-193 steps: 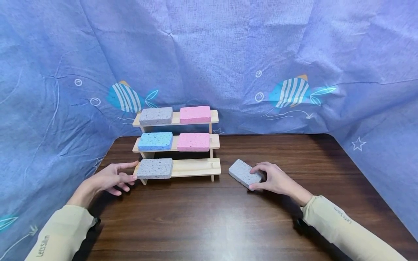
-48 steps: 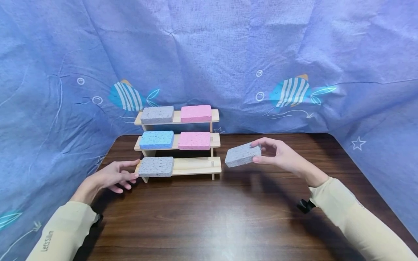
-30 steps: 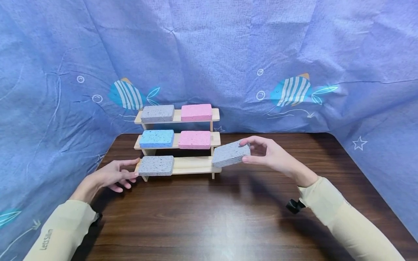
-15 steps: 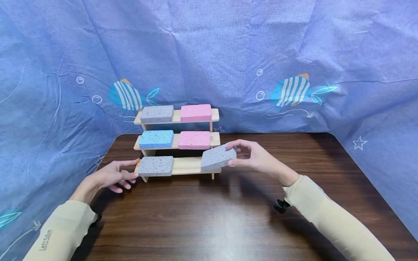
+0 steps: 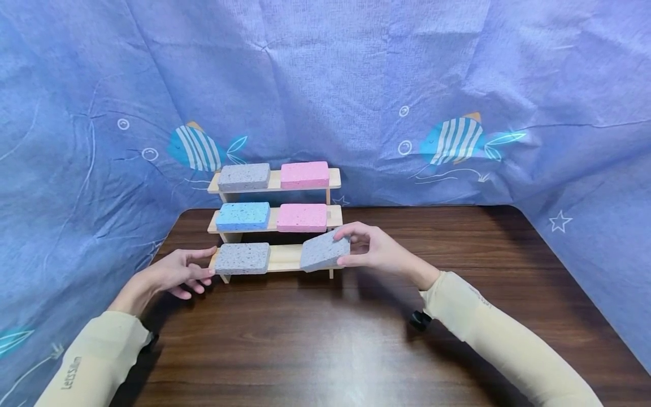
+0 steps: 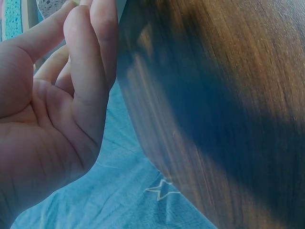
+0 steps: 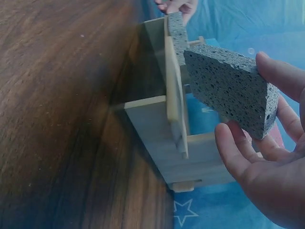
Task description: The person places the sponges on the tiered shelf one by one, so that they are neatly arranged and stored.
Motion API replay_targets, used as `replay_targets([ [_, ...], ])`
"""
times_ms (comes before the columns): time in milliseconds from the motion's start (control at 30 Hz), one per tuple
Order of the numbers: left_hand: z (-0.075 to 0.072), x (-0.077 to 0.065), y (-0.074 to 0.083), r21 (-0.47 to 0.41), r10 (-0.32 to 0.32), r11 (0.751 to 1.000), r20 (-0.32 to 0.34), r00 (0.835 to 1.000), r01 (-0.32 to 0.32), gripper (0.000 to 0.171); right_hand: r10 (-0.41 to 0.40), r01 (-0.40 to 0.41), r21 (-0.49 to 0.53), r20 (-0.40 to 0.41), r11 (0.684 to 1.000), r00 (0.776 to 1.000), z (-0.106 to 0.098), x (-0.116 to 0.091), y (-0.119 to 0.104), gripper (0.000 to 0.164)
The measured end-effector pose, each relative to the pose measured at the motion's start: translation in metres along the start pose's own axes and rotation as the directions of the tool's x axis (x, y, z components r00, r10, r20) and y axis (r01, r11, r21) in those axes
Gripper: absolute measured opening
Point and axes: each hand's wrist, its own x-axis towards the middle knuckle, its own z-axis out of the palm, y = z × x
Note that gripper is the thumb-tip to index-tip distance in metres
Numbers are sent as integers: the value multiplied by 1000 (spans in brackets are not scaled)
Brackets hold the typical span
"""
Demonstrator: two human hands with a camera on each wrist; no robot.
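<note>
My right hand (image 5: 378, 249) pinches a speckled grey sponge (image 5: 322, 250) between thumb and fingers. The sponge is tilted over the right part of the lowest tier of a three-tier wooden rack (image 5: 285, 258). In the right wrist view, the held sponge (image 7: 228, 81) stands apart from the tier. At the left end of that tier, my left hand (image 5: 175, 273) grips the wood between its fingertips. Beside these fingertips another grey sponge (image 5: 242, 258) lies flat. The left wrist view shows the left hand (image 6: 62, 95), with its fingertips cut off by the top edge.
On the middle tier lie a blue sponge (image 5: 242, 216) and a pink sponge (image 5: 302, 217). The top tier bears a grey sponge (image 5: 244, 176) and a pink sponge (image 5: 304, 174). The rack stands on a dark wooden table (image 5: 305, 339), with a blue fish-print curtain (image 5: 325, 85) behind.
My right hand has lifted the grey sponge off the table and carried it left, over the lowest tier. The left hand has stayed at the rack's left end.
</note>
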Motion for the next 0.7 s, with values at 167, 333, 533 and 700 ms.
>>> replay_targets([
  [167,1,0,0,2,0,1000,-2,1000,0,82,-26,27,-60,10,998,1000,4,6,3,43],
  [333,0,0,-2,0,-8,1000,-4,1000,8,81,-26,30,-105,40,994,999,7,12,6,42],
  [533,0,0,-2,-4,-13,1000,-4,1000,13,82,-1,12,-175,62,985,998,11,14,13,43],
  [700,0,0,-1,-5,-9,1000,-1,1000,9,82,24,-6,-253,65,968,998,15,13,17,44],
])
